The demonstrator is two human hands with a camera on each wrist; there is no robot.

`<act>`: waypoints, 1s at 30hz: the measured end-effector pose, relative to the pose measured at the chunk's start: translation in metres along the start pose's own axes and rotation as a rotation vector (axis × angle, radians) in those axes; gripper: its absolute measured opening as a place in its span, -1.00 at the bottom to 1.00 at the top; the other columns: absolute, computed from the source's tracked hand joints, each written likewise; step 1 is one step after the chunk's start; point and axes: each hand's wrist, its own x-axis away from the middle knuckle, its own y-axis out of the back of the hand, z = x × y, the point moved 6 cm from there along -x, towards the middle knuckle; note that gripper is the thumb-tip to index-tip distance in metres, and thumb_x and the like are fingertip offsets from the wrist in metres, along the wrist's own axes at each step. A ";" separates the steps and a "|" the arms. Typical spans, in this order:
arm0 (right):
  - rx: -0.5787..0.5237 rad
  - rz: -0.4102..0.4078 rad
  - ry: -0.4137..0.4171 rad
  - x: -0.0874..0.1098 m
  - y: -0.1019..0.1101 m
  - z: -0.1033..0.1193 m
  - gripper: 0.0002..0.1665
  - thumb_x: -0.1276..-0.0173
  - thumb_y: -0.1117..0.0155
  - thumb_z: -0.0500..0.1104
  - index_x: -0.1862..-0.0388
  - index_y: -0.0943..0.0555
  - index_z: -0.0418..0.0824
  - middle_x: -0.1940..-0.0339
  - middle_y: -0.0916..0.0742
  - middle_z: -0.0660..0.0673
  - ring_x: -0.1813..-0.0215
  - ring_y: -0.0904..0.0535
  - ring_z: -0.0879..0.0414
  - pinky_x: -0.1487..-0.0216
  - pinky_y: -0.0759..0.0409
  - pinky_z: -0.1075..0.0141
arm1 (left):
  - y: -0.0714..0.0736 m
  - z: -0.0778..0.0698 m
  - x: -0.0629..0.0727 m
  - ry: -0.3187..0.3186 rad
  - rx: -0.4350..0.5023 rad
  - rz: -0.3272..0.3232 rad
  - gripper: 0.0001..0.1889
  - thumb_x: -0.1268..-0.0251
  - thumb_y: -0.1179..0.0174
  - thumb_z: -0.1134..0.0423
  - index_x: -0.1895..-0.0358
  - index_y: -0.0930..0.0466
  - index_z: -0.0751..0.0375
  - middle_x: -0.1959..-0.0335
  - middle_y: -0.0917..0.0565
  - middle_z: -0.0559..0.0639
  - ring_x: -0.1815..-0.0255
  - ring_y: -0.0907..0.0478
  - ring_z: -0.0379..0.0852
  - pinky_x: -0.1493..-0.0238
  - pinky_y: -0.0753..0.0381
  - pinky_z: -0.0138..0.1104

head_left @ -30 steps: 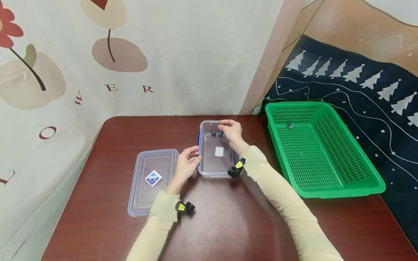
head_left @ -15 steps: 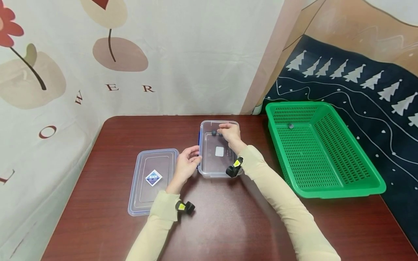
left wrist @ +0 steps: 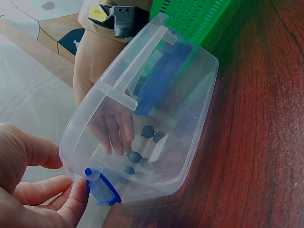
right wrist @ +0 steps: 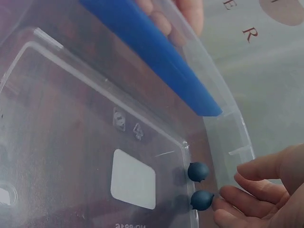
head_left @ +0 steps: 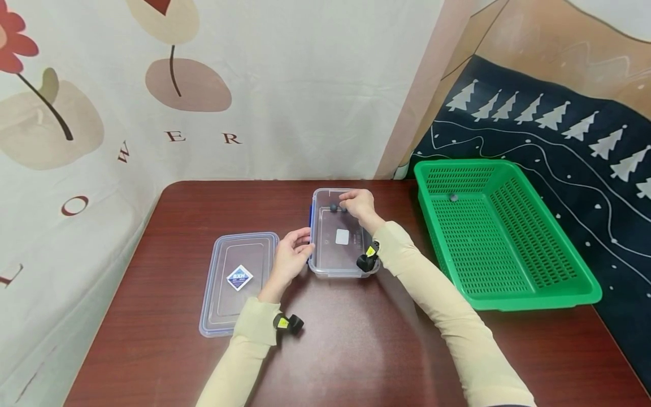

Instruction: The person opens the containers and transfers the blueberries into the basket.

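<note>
Two dark round blueberries lie at the far end of a clear plastic box, one blueberry [right wrist: 198, 171] just above the other blueberry [right wrist: 202, 200] in the right wrist view. My right hand [head_left: 358, 203] reaches over the box's far right corner with its fingers loosely bent. Its fingertips [right wrist: 223, 204] are right at the nearer blueberry, which is not enclosed by them. With thumb and fingers my left hand [head_left: 292, 254] holds the left side of the box [head_left: 333, 273], by a blue latch [left wrist: 105, 190]. A white square label [right wrist: 133, 179] shows on the box floor.
A clear lid [head_left: 224, 305] with a blue diamond sticker lies left of the box. To the right stands a large green basket [head_left: 508, 302] with a small greyish round thing [head_left: 454, 197] inside. A curtain [head_left: 305, 113] hangs behind the table [head_left: 325, 350].
My right hand has come slightly down at the far end of the box, and its fingers now partly cover one blueberry. The left hand and the box have stayed in place.
</note>
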 end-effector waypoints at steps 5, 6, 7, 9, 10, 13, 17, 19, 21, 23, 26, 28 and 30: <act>0.052 -0.005 0.019 -0.001 -0.002 0.000 -0.73 -0.14 -0.31 -0.32 0.13 -0.71 -0.26 0.06 -0.71 -0.12 0.06 -0.56 0.07 0.15 -0.54 0.30 | 0.000 -0.002 0.002 -0.016 -0.011 0.003 -0.63 -0.10 -0.05 0.66 -0.03 -0.39 0.73 0.08 -0.51 0.55 0.02 -0.48 0.33 0.07 -0.58 -0.46; 0.061 -0.005 0.020 -0.001 -0.002 0.000 -0.73 -0.14 -0.32 -0.32 0.13 -0.71 -0.25 0.07 -0.72 -0.12 0.08 -0.55 0.09 0.18 -0.53 0.32 | 0.000 -0.002 0.002 -0.018 -0.011 0.003 -0.63 -0.10 -0.05 0.66 -0.03 -0.39 0.73 0.08 -0.51 0.55 0.02 -0.48 0.33 0.06 -0.58 -0.45; 0.066 -0.002 0.017 -0.001 -0.002 -0.001 -0.72 -0.14 -0.33 -0.32 0.13 -0.71 -0.25 0.07 -0.72 -0.12 0.11 -0.55 0.10 0.21 -0.52 0.33 | 0.000 -0.002 0.002 -0.019 -0.013 0.002 -0.63 -0.10 -0.05 0.66 -0.03 -0.39 0.73 0.08 -0.51 0.54 0.02 -0.48 0.33 0.06 -0.59 -0.44; 0.066 0.014 0.009 -0.002 -0.004 -0.002 -0.71 -0.14 -0.33 -0.34 0.12 -0.70 -0.26 0.08 -0.72 -0.13 0.17 -0.55 0.11 0.29 -0.51 0.36 | 0.000 -0.001 0.001 -0.018 -0.008 0.000 -0.63 -0.10 -0.05 0.66 -0.03 -0.40 0.73 0.08 -0.52 0.54 0.02 -0.48 0.33 0.07 -0.57 -0.46; 0.060 0.023 0.002 -0.002 -0.005 -0.003 -0.71 -0.13 -0.32 -0.36 0.12 -0.69 -0.26 0.09 -0.72 -0.14 0.21 -0.54 0.11 0.34 -0.49 0.38 | 0.000 -0.001 0.001 -0.018 -0.005 0.000 -0.63 -0.09 -0.05 0.66 -0.03 -0.40 0.73 0.08 -0.52 0.54 0.02 -0.48 0.33 0.08 -0.57 -0.47; 0.036 0.053 -0.015 -0.004 -0.008 -0.006 -0.71 -0.13 -0.30 -0.40 0.13 -0.68 -0.30 0.10 -0.71 -0.18 0.32 -0.52 0.12 0.43 -0.45 0.43 | 0.000 0.000 0.000 -0.018 0.003 0.002 -0.63 -0.09 -0.06 0.66 -0.03 -0.40 0.73 0.07 -0.52 0.54 0.02 -0.48 0.32 0.06 -0.57 -0.46; 0.021 0.067 -0.017 -0.008 -0.011 -0.009 -0.74 -0.09 -0.31 -0.43 0.19 -0.68 -0.34 0.16 -0.71 -0.22 0.41 -0.52 0.13 0.42 -0.52 0.40 | 0.000 0.001 0.000 -0.020 0.001 0.000 -0.63 -0.09 -0.05 0.67 -0.03 -0.40 0.73 0.07 -0.51 0.54 0.02 -0.48 0.32 0.05 -0.59 -0.40; 0.023 0.065 -0.020 -0.010 -0.012 -0.010 -0.75 -0.07 -0.32 -0.44 0.22 -0.68 -0.35 0.19 -0.72 -0.21 0.44 -0.52 0.14 0.39 -0.57 0.37 | 0.000 0.001 0.000 -0.020 -0.001 -0.002 -0.63 -0.09 -0.05 0.67 -0.02 -0.40 0.73 0.08 -0.51 0.54 0.03 -0.48 0.33 0.04 -0.59 -0.39; 0.026 0.063 -0.026 -0.011 -0.013 -0.011 -0.76 -0.04 -0.33 -0.45 0.24 -0.68 -0.36 0.23 -0.71 -0.21 0.47 -0.52 0.14 0.40 -0.57 0.37 | 0.000 0.001 0.000 -0.018 0.002 -0.002 -0.63 -0.09 -0.05 0.67 -0.03 -0.40 0.74 0.08 -0.51 0.54 0.02 -0.48 0.33 0.05 -0.59 -0.42; 0.036 0.059 -0.033 -0.012 -0.013 -0.012 -0.76 -0.03 -0.34 -0.45 0.26 -0.69 -0.35 0.25 -0.71 -0.20 0.50 -0.50 0.15 0.45 -0.53 0.40 | 0.000 0.001 0.000 -0.020 0.004 0.000 -0.63 -0.09 -0.05 0.67 -0.03 -0.39 0.74 0.08 -0.51 0.54 0.02 -0.48 0.33 0.07 -0.58 -0.47; 0.059 0.054 -0.033 -0.013 -0.014 -0.012 -0.76 0.00 -0.36 -0.46 0.27 -0.69 -0.34 0.27 -0.71 -0.20 0.54 -0.47 0.18 0.55 -0.43 0.46 | -0.001 0.002 -0.001 -0.023 0.012 0.001 -0.63 -0.09 -0.05 0.67 -0.03 -0.39 0.74 0.08 -0.50 0.55 0.02 -0.48 0.33 0.11 -0.55 -0.54; 0.071 0.052 -0.029 -0.014 -0.014 -0.011 -0.76 0.01 -0.37 -0.46 0.28 -0.70 -0.34 0.28 -0.71 -0.20 0.55 -0.45 0.19 0.57 -0.40 0.48 | -0.001 0.002 -0.001 -0.027 0.021 -0.001 -0.63 -0.08 -0.05 0.67 -0.02 -0.39 0.75 0.07 -0.50 0.55 0.03 -0.47 0.33 0.12 -0.55 -0.55; 0.079 0.051 -0.025 -0.014 -0.015 -0.011 -0.76 0.02 -0.37 -0.46 0.30 -0.70 -0.34 0.31 -0.71 -0.18 0.56 -0.44 0.21 0.57 -0.39 0.48 | -0.001 0.003 -0.001 -0.027 0.028 -0.002 -0.63 -0.08 -0.05 0.67 -0.02 -0.39 0.75 0.07 -0.50 0.55 0.02 -0.47 0.33 0.11 -0.55 -0.55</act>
